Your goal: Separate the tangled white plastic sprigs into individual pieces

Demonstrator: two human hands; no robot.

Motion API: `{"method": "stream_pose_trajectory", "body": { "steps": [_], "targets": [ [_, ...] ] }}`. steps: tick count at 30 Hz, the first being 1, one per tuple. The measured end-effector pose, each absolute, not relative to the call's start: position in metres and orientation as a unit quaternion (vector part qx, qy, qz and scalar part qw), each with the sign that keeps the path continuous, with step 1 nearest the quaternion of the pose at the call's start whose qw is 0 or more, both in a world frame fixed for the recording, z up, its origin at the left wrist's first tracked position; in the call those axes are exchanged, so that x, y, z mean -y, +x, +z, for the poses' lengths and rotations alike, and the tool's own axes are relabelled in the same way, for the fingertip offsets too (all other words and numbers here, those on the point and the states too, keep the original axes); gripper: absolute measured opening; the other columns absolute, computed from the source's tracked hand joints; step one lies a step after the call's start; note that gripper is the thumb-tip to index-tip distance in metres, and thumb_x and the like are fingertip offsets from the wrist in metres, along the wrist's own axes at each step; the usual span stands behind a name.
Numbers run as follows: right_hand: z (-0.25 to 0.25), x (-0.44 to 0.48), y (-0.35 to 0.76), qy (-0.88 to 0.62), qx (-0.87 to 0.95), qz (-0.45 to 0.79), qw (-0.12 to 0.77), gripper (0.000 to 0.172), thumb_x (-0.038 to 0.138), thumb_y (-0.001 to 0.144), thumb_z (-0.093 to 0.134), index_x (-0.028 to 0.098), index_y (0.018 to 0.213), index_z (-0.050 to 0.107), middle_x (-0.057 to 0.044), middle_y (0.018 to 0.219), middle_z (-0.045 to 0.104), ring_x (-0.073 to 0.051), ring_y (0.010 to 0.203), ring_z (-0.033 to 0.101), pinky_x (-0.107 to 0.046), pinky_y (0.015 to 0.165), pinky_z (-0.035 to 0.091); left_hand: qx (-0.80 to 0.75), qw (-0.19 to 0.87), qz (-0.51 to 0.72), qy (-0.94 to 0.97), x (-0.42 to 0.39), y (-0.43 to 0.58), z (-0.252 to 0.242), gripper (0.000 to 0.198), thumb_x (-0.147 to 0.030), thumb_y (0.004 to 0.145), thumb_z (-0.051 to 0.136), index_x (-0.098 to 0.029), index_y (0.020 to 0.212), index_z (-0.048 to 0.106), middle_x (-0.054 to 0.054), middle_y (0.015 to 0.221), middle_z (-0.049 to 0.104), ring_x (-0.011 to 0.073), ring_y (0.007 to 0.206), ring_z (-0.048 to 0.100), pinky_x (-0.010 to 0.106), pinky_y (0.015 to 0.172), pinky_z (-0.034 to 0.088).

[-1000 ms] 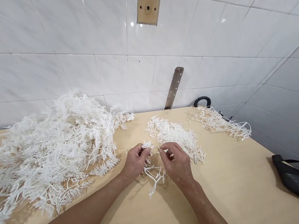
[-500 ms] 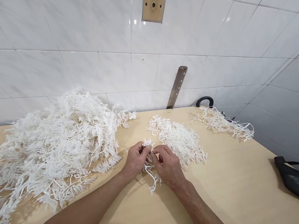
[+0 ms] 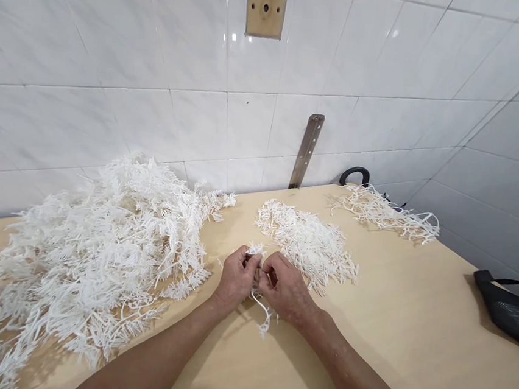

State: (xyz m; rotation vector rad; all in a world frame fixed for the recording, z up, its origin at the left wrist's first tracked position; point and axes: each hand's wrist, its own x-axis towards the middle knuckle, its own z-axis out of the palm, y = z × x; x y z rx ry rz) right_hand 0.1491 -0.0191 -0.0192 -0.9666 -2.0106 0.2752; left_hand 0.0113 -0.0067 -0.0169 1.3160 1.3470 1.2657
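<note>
My left hand (image 3: 237, 278) is closed with thumb and fingers pinching a white branching plastic sprig (image 3: 262, 317). Its feathery tip pokes out above the thumb, and a curved stem hangs below toward the table. Right against it, my right hand (image 3: 285, 287) is closed too, fingertips pinched at the sprig; the exact point of grip is hidden behind the fingers. Just beyond my right hand lies a small heap of white sprig pieces (image 3: 308, 239). Left of my left hand spreads a big tangled pile of white feathery sprigs (image 3: 112, 247).
Bare white stems (image 3: 388, 213) lie at the table's back right, by a black curved handle (image 3: 355, 174). A black strapped object (image 3: 508, 310) sits at the right edge. A metal bracket (image 3: 307, 150) stands against the tiled wall behind the wooden table (image 3: 402, 330).
My right hand has shifted slightly left, closer to my left hand, and its fingers have curled in more. Less of the hanging stems shows beneath the hands.
</note>
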Motion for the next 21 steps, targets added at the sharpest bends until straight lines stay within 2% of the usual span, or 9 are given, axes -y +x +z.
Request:
{"method": "stream_pose_trajectory", "body": {
  "steps": [4,8,11,16,21],
  "targets": [
    [-0.015,0.025,0.147,-0.361,0.817,0.151,0.423,0.013,0.010,0.081,0.049,0.022,0.078,0.045,0.002,0.070,0.048,-0.012,0.057,0.044,-0.023,0.052,0.037,-0.540,0.420,0.511,0.520,0.004,0.006,-0.014,0.029,-0.043,0.084,0.059,-0.018,0.070,0.053,-0.002,0.062,0.054,0.0103,0.053,0.048,0.022,0.051,0.038],
    [-0.010,0.013,0.166,-0.480,0.727,0.133,0.472,0.009,0.023,0.087,0.055,0.021,0.080,0.051,0.002,0.065,0.052,-0.011,0.052,0.047,-0.024,0.051,0.039,-0.510,0.451,0.491,0.544,0.005,0.004,-0.014,0.031,-0.045,0.082,0.064,-0.016,0.071,0.059,-0.004,0.057,0.050,0.0097,0.052,0.044,0.021,0.050,0.034],
    [-0.009,0.001,0.190,-0.571,0.671,0.074,0.468,0.011,0.029,0.086,0.058,0.021,0.080,0.055,0.003,0.062,0.055,-0.013,0.051,0.049,-0.027,0.056,0.042,-0.491,0.457,0.487,0.559,0.005,0.005,-0.014,0.035,-0.047,0.081,0.065,-0.015,0.067,0.062,-0.004,0.056,0.046,0.0088,0.052,0.039,0.022,0.050,0.030],
    [-0.007,-0.006,0.212,-0.618,0.641,0.033,0.455,0.014,0.029,0.083,0.058,0.018,0.089,0.064,-0.005,0.081,0.065,-0.014,0.054,0.055,-0.032,0.065,0.046,-0.471,0.461,0.472,0.586,0.006,0.006,-0.013,0.038,-0.048,0.082,0.064,-0.015,0.062,0.060,-0.004,0.054,0.043,0.0086,0.052,0.035,0.023,0.051,0.027],
    [0.001,0.002,0.202,-0.568,0.670,0.171,0.446,0.023,0.036,0.089,0.054,0.021,0.097,0.069,-0.006,0.089,0.071,-0.015,0.059,0.057,-0.031,0.063,0.048,-0.444,0.488,0.446,0.605,0.009,0.008,-0.011,0.038,-0.047,0.082,0.064,-0.015,0.063,0.059,-0.003,0.056,0.043,0.0095,0.056,0.037,0.024,0.054,0.029]
  ]
}}
